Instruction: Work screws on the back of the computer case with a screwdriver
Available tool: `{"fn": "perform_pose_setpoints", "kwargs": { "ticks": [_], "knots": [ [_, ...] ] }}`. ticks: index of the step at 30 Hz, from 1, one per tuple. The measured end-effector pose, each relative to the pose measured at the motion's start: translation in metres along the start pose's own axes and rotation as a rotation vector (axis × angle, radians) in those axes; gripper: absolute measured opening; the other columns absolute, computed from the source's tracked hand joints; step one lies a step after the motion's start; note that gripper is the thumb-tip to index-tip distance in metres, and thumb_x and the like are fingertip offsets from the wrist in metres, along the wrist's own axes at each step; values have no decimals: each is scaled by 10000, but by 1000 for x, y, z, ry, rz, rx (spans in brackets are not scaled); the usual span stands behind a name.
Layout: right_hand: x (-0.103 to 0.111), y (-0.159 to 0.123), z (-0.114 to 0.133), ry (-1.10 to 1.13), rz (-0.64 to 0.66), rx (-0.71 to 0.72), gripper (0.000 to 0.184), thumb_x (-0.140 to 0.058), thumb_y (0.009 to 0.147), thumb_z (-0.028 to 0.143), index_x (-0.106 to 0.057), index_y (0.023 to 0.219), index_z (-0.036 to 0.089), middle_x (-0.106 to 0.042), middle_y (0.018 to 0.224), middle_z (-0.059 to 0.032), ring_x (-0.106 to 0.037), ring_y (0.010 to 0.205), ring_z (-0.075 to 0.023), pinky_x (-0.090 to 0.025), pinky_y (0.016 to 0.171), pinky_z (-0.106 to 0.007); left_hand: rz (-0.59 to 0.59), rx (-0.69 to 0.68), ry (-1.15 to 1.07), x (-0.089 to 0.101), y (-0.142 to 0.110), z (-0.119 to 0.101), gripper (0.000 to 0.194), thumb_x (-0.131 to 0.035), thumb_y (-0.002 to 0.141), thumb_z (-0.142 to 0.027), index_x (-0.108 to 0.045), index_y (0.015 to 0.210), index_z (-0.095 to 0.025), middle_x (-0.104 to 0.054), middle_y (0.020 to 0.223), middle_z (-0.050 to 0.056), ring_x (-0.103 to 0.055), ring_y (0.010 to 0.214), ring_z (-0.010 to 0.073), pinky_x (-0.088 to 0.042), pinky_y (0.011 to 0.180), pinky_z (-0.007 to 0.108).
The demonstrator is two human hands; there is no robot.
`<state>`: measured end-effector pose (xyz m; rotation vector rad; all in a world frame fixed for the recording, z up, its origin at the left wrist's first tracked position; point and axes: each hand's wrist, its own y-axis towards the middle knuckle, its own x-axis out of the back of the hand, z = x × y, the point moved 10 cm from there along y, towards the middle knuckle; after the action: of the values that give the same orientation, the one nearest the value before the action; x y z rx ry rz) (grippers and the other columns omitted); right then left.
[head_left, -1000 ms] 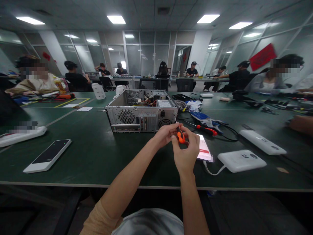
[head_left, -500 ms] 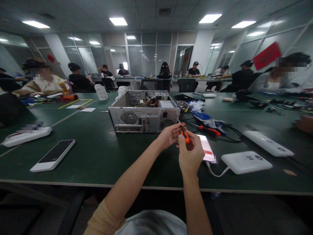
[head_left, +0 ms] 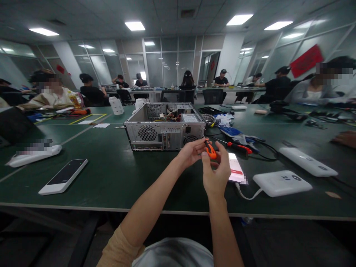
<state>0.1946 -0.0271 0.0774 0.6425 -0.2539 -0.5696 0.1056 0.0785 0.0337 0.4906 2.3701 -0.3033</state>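
Both hands, left [head_left: 191,151] and right [head_left: 216,174], pinch an orange screwdriver [head_left: 210,149] (forearms raised) before the computer case [head_left: 164,129].

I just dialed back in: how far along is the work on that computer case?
Done: the computer case lies open, wiring exposed. In hand: both the left hand and right hand grip an orange screwdriver beside its rear panel. Left: no screw engaged yet.

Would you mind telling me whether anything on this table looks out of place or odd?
Only the computer case: it lies on its side, panel off, wiring exposed. Both the left hand and right hand hold a small orange screwdriver.
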Motion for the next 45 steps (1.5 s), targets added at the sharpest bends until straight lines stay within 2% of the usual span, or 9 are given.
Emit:
{"fn": "perform_pose_setpoints", "kwargs": {
  "ticks": [4,11,15,18,22,30,35,39,45],
  "knots": [
    [-4,-3,-17,161,16,-138,470,-553,942,533,-592,1260,189,-666,790,-10,-640,674,-166,-543,642,-307,5,-15,-10,-3,-3,-4,116,-655,900,-216,-748,901,-147,-763,940,58,-651,737,121,-488,743,259],
    [8,-2,-6,53,-62,-26,394,-578,926,418,-674,1242,202,-683,1165,-103,-661,900,-197,-575,690,-317,-27,5,46,3,2,4,114,-713,852,-259,-751,888,-158,-756,858,40,-636,709,119,-475,774,265],
    [9,1,7,-21,-53,51,355,-570,917,345,-714,1216,222,-653,1075,-81,-622,891,-188,-557,666,-293,-31,-5,66,4,3,6,247,-786,809,-384,-742,915,-166,-733,831,21,-632,706,113,-475,771,258],
    [6,1,10,-45,-30,78,350,-566,900,310,-730,1201,238,-614,1028,-66,-598,896,-189,-543,665,-294,-24,-49,64,4,2,3,214,-804,792,-309,-742,937,-165,-732,874,20,-641,737,111,-477,774,255],
    [4,1,8,-99,-24,118,311,-585,866,277,-766,1118,252,-556,1013,-52,-572,953,-206,-537,821,-378,3,-41,42,-1,0,1,102,-708,851,-199,-744,929,-143,-751,957,59,-657,769,127,-489,768,263],
    [2,0,13,-160,-27,220,320,-546,811,138,-806,950,262,-536,1009,-54,-559,956,-208,-504,890,-418,24,-23,54,-2,-1,1,171,-616,861,-118,-739,979,-136,-761,1050,91,-680,803,142,-504,781,266],
    [-2,-1,16,-205,-10,250,337,-521,794,104,-810,854,267,-554,1014,-66,-554,960,-216,-506,887,-431,27,0,72,4,6,7,165,-669,888,-257,-727,1003,-154,-738,953,64,-660,752,128,-505,780,259],
    [-3,-1,20,-200,4,250,388,-491,784,83,-795,947,259,-575,1038,-71,-565,965,-216,-514,889,-426,64,-31,95,4,7,5,186,-710,876,-254,-732,1035,-159,-709,880,29,-651,733,110,-502,741,241],
    [4,-1,25,-144,-61,213,501,-570,775,144,-631,1266,217,-591,1139,-93,-559,1100,-249,-502,972,-456,35,-50,76,3,4,1,134,-657,894,-168,-743,992,-140,-754,945,80,-675,789,142,-515,799,269]
  ]
}}
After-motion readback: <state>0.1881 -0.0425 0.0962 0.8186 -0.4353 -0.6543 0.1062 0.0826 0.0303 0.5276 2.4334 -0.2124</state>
